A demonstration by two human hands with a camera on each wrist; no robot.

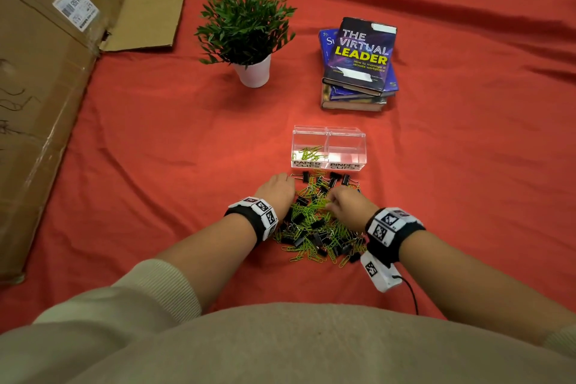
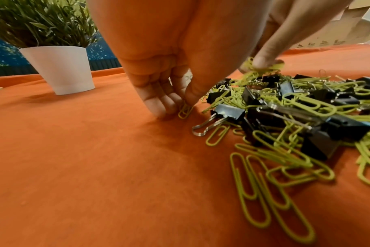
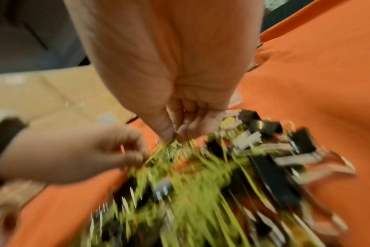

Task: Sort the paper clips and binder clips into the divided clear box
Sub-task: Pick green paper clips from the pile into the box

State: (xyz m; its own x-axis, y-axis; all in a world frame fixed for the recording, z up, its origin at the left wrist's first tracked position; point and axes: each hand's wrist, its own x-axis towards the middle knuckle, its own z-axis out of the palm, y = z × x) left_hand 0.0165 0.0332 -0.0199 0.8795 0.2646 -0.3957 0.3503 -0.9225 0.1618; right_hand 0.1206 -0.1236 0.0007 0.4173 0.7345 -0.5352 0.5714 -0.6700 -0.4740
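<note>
While my left hand (image 2: 158, 93) pinches one paper clip (image 2: 185, 111) at the pile (image 1: 318, 221) edge and right hand (image 1: 346, 206) pinches several, tangled binder clips (image 2: 228, 113) may ride into the box (image 1: 328, 146) beyond.

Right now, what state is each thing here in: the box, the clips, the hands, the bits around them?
Clear box: open-topped, upright.
Paper clips compartment: holds a few green clips.
Binder clips compartment: holds no clips.
Pile of clips: mixed, unsorted, on the cloth.
Left hand: pinches one green paper clip at the pile's edge.
Right hand: pinches green clips in the pile.
Plant: upright in its pot.
Books: stacked, closed.
</note>
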